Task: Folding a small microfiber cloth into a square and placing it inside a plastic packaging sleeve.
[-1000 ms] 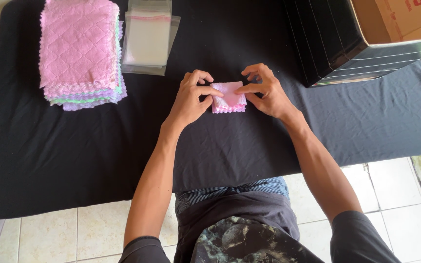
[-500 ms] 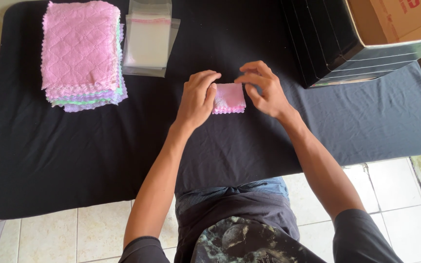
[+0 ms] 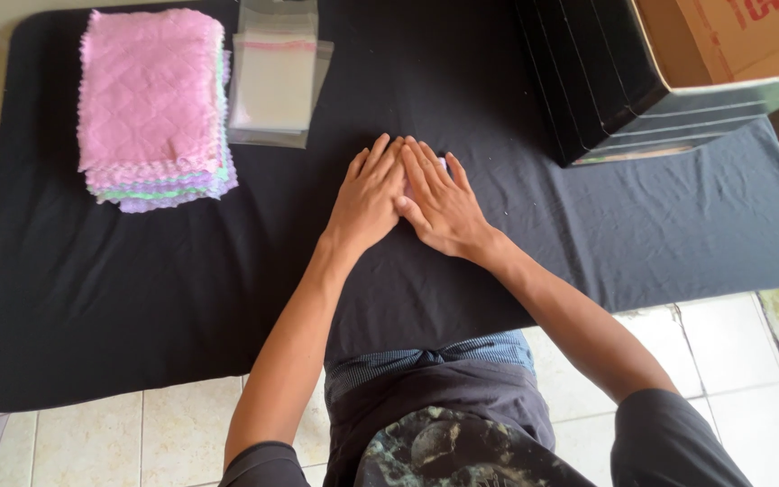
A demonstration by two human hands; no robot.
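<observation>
Since the earlier frame, your left hand (image 3: 370, 194) and right hand (image 3: 439, 200) have flattened, palms down, over the folded pink cloth (image 3: 444, 163), mid-desk (image 3: 137, 298), nearly hidden. It looks soft and light; grip a folded edge. Far left: cloth stack (image 3: 151, 99).

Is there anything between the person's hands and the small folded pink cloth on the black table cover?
Nothing visible. The left hand and right hand lie flat, side by side, directly on the folded pink cloth, covering nearly all of it; only a sliver shows past the right fingertips.
</observation>
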